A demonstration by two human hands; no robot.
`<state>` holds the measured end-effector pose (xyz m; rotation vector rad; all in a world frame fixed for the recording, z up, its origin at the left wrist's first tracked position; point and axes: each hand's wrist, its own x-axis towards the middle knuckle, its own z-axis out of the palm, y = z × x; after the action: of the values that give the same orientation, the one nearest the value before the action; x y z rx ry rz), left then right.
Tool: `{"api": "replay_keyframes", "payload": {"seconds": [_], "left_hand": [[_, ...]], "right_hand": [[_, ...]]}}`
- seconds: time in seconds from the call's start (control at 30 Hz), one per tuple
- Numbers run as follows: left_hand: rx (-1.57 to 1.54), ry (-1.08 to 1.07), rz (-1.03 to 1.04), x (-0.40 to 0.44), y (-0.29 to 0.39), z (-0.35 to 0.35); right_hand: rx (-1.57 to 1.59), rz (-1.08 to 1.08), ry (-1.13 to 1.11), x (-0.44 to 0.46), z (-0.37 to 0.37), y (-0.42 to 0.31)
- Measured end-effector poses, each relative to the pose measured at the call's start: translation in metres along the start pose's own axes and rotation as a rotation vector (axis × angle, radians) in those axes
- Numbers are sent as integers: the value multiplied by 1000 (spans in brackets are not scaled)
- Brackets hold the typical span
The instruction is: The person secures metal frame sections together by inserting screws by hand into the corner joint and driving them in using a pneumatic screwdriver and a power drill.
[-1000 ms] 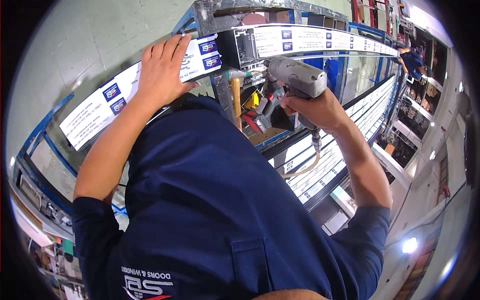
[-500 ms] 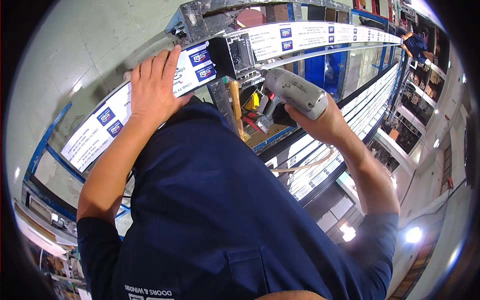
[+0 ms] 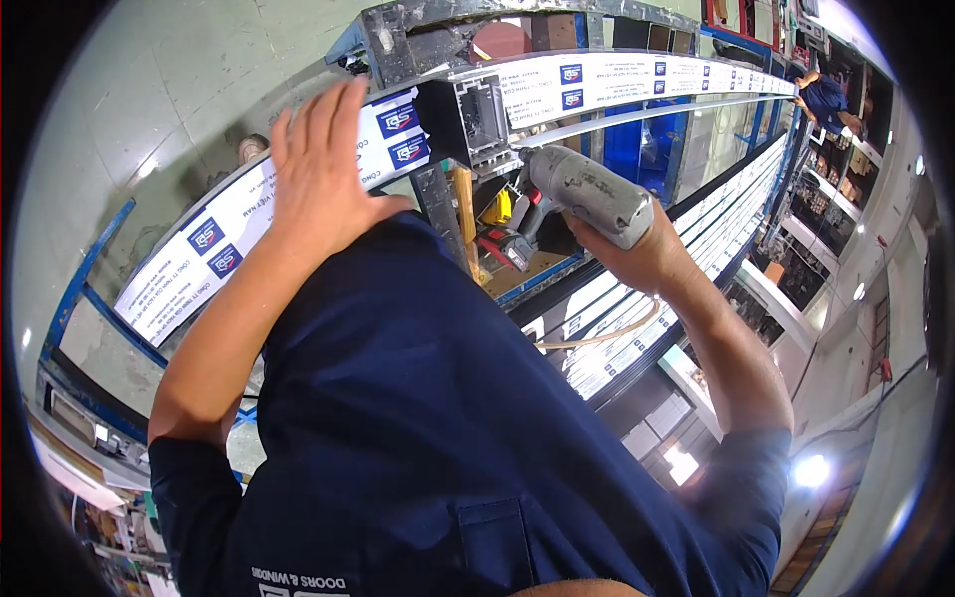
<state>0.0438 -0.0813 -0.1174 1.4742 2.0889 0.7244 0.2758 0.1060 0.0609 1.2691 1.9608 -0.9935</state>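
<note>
Head: grey tool (image 3: 587,194) in right hand (image 3: 645,254)

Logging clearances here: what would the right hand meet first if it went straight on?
Ahead of the grey power tool in the right hand, probably the exposed metal end of the wrapped profile; depth is unclear.

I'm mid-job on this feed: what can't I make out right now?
Head view: the handle of the grey power tool, mostly hidden by its own body and the right hand.
Head view: part of the printed white film, covered by the left hand; whether the palm presses on it is hidden too.
Head view: the chest logo, cut off by the bottom edge.
Head view: the far person's fingers, too small.
</note>
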Motion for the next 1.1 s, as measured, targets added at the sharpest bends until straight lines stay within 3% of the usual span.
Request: {"api": "replay_keyframes", "payload": {"seconds": [0.17,0.6,1.1], "left_hand": [[-386,146,153,36,41,34],[-339,158,162,47,36,54],[-333,164,181,46,34,56]], "right_hand": [[38,-33,5,-1,1,-3],[-23,31,-18,7,-1,-9],[-3,-65,-38,12,-3,1]]}}
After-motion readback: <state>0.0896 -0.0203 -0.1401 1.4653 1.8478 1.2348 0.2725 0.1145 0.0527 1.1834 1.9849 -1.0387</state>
